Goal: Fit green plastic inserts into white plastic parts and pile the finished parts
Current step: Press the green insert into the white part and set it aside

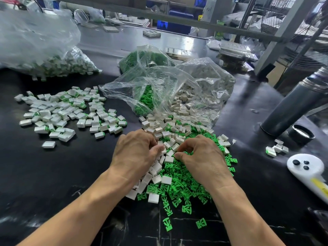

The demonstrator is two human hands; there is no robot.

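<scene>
Green inserts (179, 181) lie in a loose heap on the black table (53, 174) directly in front of the person, mixed along their left and far edges with unfilled white parts (156, 167). Both hands are down in the middle of this heap. The left hand (136, 153) has its fingers curled into the white pieces; what exactly it grips I cannot tell, since the fingertips are hidden among them. The right hand (200, 157) has thumb and fingers drawn narrow into a pinch at the border of green and white, seemingly on a small piece, though the piece itself is not plainly visible.

Beyond the hands, an open clear bag (168, 89) spills more inserts and white parts toward the heap, and a second bag of green pieces (142, 57) sits behind it. To the left, well apart from the working heap, finished parts (67, 112) with green showing at their edges are spread in a wide, shallow pile, and a large bag (44, 50) further back appears to hold many more of the same.

Judging by this, a fair amount is done, yet the supply in front and in the bags suggests far more is left. A few finished-looking pieces (276, 148) sit near a grey flask (292, 103) at right.
</scene>
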